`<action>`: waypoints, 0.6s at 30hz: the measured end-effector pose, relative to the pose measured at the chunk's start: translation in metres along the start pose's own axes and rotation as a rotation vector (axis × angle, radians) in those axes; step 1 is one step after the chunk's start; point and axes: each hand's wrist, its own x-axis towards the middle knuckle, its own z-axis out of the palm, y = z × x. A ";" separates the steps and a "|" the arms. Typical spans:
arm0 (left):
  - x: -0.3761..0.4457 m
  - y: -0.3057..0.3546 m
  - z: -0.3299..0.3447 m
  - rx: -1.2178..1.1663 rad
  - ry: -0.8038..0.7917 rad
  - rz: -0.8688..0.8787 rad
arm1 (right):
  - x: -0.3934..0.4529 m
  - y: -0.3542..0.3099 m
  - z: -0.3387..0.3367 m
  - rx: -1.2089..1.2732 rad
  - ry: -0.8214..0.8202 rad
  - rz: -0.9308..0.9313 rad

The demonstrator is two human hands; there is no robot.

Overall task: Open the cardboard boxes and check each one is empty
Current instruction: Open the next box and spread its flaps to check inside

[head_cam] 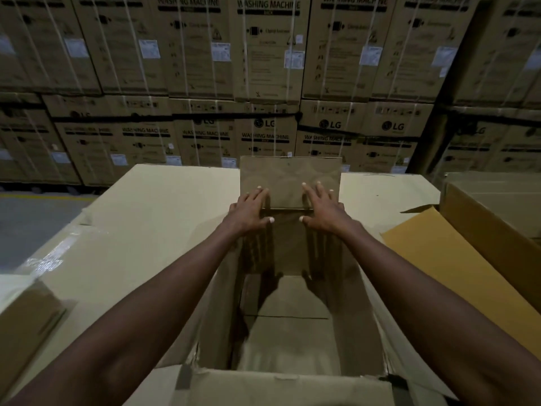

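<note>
An open cardboard box [287, 341] stands right in front of me, and I look down into it. Its inside shows only a bare cardboard floor and walls. The far flap [289, 174] stands up at the box's back edge. My left hand [250, 209] lies flat on the flap's lower left part, fingers spread. My right hand [322, 208] lies flat on its lower right part, fingers spread too. Both thumbs hook under the fold line. Neither hand holds anything.
The box rests on a wide pale cardboard surface [152, 230]. A second open box [491, 218] with a yellow-brown flap [439, 259] sits at the right. A small closed box [26, 326] lies at the lower left. Stacked washing machine cartons [263, 83] form a wall behind.
</note>
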 end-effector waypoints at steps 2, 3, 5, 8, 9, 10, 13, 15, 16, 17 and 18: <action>0.010 -0.005 0.010 0.007 -0.026 -0.019 | 0.016 0.003 0.010 -0.028 -0.025 0.014; 0.015 -0.008 0.015 0.015 -0.033 -0.030 | 0.022 0.004 0.014 -0.047 -0.039 0.026; 0.023 -0.012 0.023 0.044 -0.048 -0.056 | 0.032 0.006 0.024 -0.078 -0.068 0.050; 0.032 -0.016 0.029 0.086 -0.063 -0.062 | 0.037 0.010 0.033 -0.157 -0.084 0.068; 0.033 -0.016 0.029 0.091 -0.057 -0.062 | 0.038 0.011 0.035 -0.182 -0.072 0.068; 0.035 -0.016 0.030 0.090 -0.050 -0.065 | 0.037 0.012 0.037 -0.201 -0.052 0.066; 0.035 -0.015 0.031 0.091 -0.030 -0.070 | 0.037 0.011 0.039 -0.238 -0.011 0.065; 0.033 -0.015 0.032 0.104 -0.023 -0.061 | 0.036 0.008 0.040 -0.252 -0.019 0.069; 0.032 -0.015 0.032 0.109 -0.022 -0.058 | 0.035 0.008 0.041 -0.257 -0.024 0.072; 0.031 -0.015 0.032 0.112 -0.026 -0.056 | 0.034 0.008 0.040 -0.261 -0.029 0.076; 0.031 -0.015 0.030 0.114 -0.035 -0.057 | 0.033 0.007 0.040 -0.259 -0.034 0.078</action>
